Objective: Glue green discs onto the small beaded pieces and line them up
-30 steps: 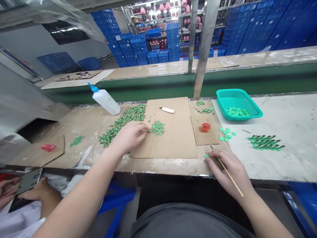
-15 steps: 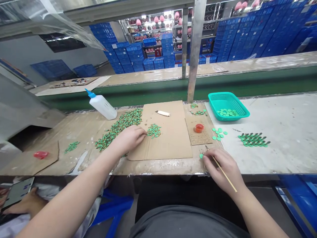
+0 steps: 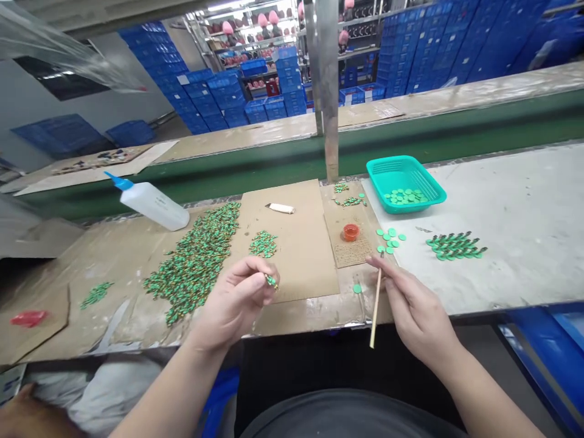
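Between the thumb and fingers of my left hand (image 3: pixel 241 295) is a small green-and-gold piece (image 3: pixel 271 280), raised over the front of the cardboard sheet (image 3: pixel 305 243). My right hand (image 3: pixel 413 301) pinches a thin wooden stick (image 3: pixel 376 310) with a dark tip pointing away from me. Just left of that hand a single green disc (image 3: pixel 357 289) lies on the table. Beyond it are a red cup (image 3: pixel 351 232) on a cardboard piece and several loose green discs (image 3: pixel 391 233). A little pile of green pieces (image 3: pixel 263 243) rests on the sheet behind my left hand.
A large heap of green-and-gold pieces (image 3: pixel 196 255) spreads on the left, near a white bottle (image 3: pixel 152 205) with a blue nozzle. At right stand a teal basket (image 3: pixel 406 210) holding discs and rows of discs with dark pieces (image 3: pixel 456 246). Another person's hand (image 3: pixel 27 410) shows lower left.
My left hand has come away from the small pile toward me, lifting a green piece. My right hand has left the single disc, and the stick now points more upright. The view has shifted.
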Available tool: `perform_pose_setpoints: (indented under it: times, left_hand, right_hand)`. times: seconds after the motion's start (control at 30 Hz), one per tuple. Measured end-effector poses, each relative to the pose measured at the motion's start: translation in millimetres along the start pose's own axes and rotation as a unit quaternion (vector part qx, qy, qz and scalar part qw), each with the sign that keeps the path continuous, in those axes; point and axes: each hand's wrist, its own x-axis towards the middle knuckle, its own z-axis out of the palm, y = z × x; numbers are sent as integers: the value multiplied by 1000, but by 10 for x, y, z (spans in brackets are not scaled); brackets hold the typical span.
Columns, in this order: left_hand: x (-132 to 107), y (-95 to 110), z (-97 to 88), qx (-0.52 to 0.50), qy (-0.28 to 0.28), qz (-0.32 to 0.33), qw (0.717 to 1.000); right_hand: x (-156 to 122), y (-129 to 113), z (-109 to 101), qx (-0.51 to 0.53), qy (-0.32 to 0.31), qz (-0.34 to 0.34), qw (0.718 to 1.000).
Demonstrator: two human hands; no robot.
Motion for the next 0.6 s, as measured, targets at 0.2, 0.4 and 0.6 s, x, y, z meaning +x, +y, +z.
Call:
perform_pose_setpoints:
  times: [0.2,0.4,0.6]
  left_hand:
    - [104,-122,454,-20,-60,-3,998]
    - [176,-314,833,151,-78,65,983]
    - [193,-474,1039,281,-85,121,948]
  right_hand:
    - [77,-229,-260,27,54,67,996]
    - [304,-228,-249,176,155,35,971]
    - [345,-15,-225,57,34,-1,998]
